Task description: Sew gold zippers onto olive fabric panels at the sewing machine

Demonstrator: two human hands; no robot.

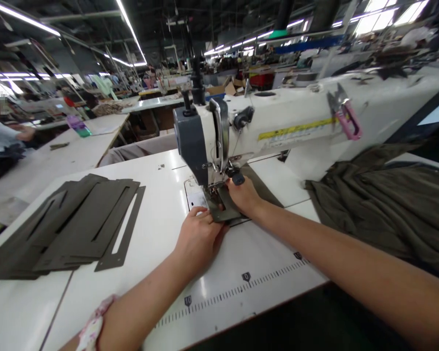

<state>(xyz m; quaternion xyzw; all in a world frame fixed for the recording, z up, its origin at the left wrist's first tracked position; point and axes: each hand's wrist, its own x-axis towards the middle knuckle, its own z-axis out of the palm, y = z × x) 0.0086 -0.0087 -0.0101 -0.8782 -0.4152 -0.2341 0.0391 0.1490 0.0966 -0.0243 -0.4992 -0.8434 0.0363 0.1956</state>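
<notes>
A white sewing machine (296, 122) with a grey head stands across the white table (161, 229). Under its needle lies a small olive-grey fabric piece (225, 207). My left hand (199, 236) rests on the table at the piece's near left corner, fingers curled and pressing its edge. My right hand (245, 195) lies on the piece just right of the presser foot, fingers bent down onto the fabric.
A stack of olive-grey cut pieces with long slots (76, 224) lies at the left. A heap of olive cloth (388, 204) fills the right side. Pink-handled snips (346, 117) hang on the machine arm. Another person (0, 141) sits at the far left.
</notes>
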